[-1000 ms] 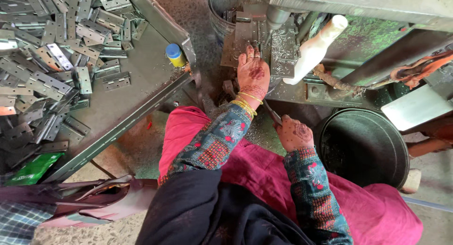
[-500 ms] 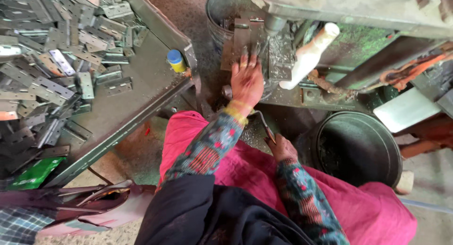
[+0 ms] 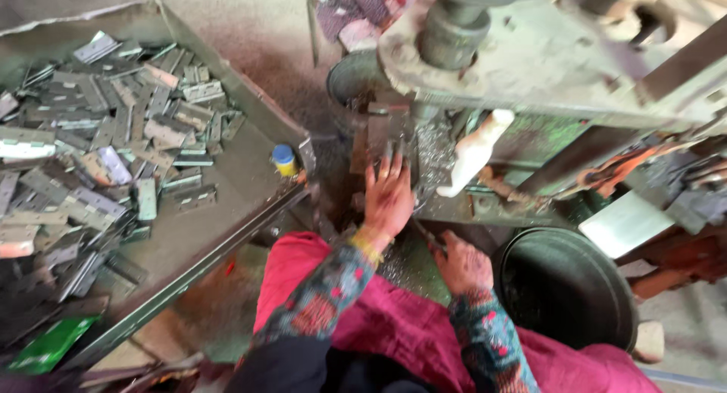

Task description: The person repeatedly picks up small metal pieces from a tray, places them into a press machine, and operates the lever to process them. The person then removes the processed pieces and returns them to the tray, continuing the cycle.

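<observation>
Hinges (image 3: 98,151) heap the tray left of the press (image 3: 530,52); left hand (image 3: 388,198) spreads open steadying a workpiece beneath it, right hand (image 3: 462,263) fisted around a thin tool.

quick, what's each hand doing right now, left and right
Left hand: open, fingers spread, pressing flat on the metal piece under the machine.
Right hand: closed around a thin tool; blurred, so the grip is unclear.
</observation>
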